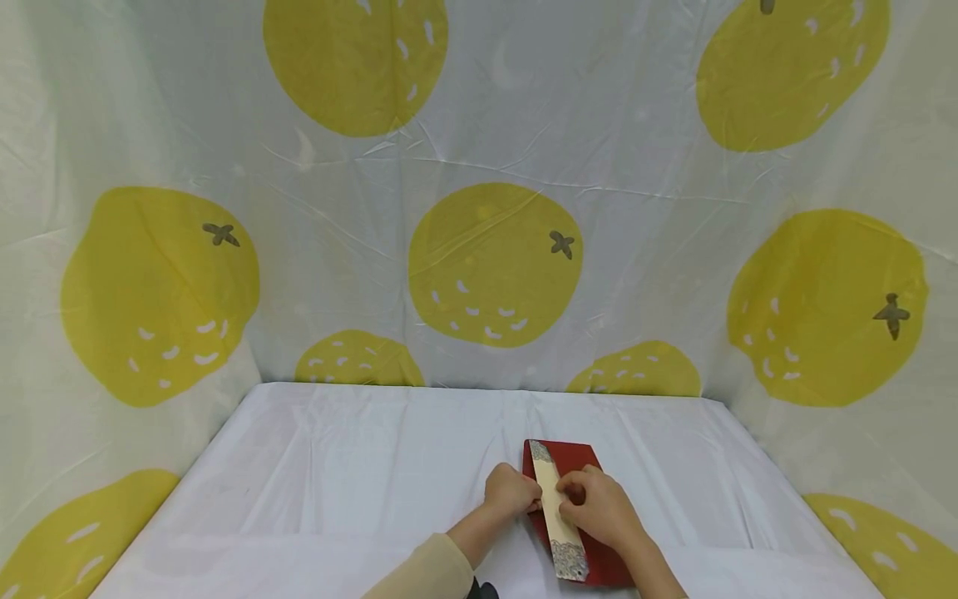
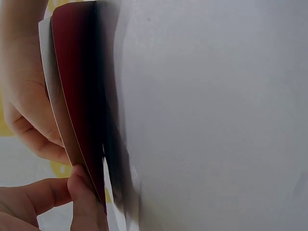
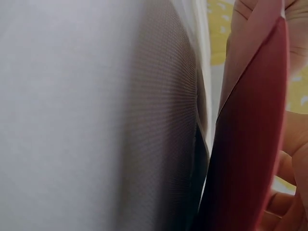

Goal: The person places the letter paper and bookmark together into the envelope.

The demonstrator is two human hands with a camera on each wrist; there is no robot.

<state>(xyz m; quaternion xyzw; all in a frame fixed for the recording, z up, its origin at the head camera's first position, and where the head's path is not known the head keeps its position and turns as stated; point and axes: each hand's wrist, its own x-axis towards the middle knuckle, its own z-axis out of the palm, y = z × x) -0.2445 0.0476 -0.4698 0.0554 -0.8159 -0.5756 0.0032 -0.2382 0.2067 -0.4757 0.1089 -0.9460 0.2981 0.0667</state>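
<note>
A red paper envelope (image 1: 570, 456) with a cream paper strip (image 1: 550, 491) down its length lies low over the table. Grey lacy patterning marks both ends of the strip. At the envelope's left edge, my left hand (image 1: 512, 489) pinches with thumb and fingers; its thumb (image 2: 83, 192) shows on that edge in the left wrist view. My right hand (image 1: 602, 509) has curled fingers, index and thumb tips together at the strip's right side. Seen edge-on in the right wrist view, the envelope's red underside (image 3: 252, 125) has a slanting seam and stands above the cloth.
White cloth (image 1: 359, 474) with creases covers the table. Around it, white curtains (image 1: 636, 274) printed with large yellow fruit hang at the back and sides. A small dark object (image 1: 485, 591) is at the bottom edge beside the left sleeve.
</note>
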